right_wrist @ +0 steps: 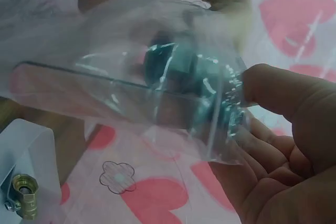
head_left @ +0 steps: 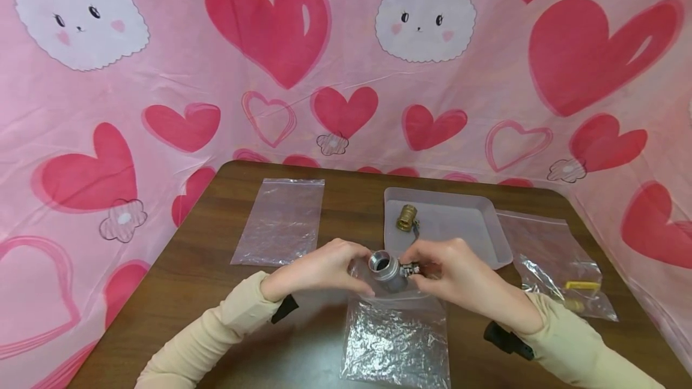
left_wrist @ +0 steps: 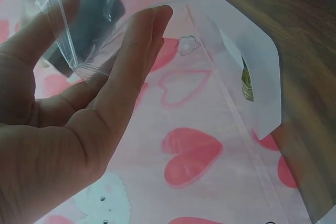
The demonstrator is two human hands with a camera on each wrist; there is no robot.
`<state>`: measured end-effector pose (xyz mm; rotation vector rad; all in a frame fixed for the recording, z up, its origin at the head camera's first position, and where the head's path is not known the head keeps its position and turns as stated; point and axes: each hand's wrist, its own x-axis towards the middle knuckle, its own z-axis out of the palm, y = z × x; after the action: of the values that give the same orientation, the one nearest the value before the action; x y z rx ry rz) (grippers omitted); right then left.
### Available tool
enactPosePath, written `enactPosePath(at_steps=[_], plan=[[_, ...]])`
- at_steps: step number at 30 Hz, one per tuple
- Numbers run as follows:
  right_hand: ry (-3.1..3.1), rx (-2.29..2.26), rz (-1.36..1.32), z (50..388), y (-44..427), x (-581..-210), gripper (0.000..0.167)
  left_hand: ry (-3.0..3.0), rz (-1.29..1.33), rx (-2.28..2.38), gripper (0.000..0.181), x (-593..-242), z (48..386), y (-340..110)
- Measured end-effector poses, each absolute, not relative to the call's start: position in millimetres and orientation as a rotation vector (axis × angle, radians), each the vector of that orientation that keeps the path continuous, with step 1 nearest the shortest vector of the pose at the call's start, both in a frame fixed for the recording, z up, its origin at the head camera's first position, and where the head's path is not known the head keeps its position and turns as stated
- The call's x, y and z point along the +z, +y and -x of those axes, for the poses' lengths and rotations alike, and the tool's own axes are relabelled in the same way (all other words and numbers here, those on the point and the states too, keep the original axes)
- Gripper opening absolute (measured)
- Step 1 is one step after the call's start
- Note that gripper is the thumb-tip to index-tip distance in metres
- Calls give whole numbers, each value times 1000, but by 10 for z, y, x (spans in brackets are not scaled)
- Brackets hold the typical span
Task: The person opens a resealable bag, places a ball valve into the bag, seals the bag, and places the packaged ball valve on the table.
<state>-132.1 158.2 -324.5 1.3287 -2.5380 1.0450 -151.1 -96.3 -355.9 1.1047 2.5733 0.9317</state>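
Observation:
A silver-grey metal valve with a threaded round mouth sits in the opening of a clear zip bag, tilted with its mouth upward. My right hand pinches the small stem on the valve's side, close to the bag's edge. From the left, my left hand holds the bag's rim between thumb and fingers. Through the film, the right wrist view shows the valve as a dark, blurred shape, with my right thumb at the bag's edge. Part of the right fingers' grip is hidden.
Behind the hands stands a translucent tray holding a brass valve with a lever. To its right lies a bag containing a yellow handle and brass part. Another flat zip bag lies left on the wooden table.

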Motion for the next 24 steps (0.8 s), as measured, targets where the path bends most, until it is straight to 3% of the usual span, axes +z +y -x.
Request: enactPosePath(at_steps=[24], plan=[[-2660,566,-1302,1173,1337,-3411,25,2700,-1124,730,53,-3443,1454,-904]])
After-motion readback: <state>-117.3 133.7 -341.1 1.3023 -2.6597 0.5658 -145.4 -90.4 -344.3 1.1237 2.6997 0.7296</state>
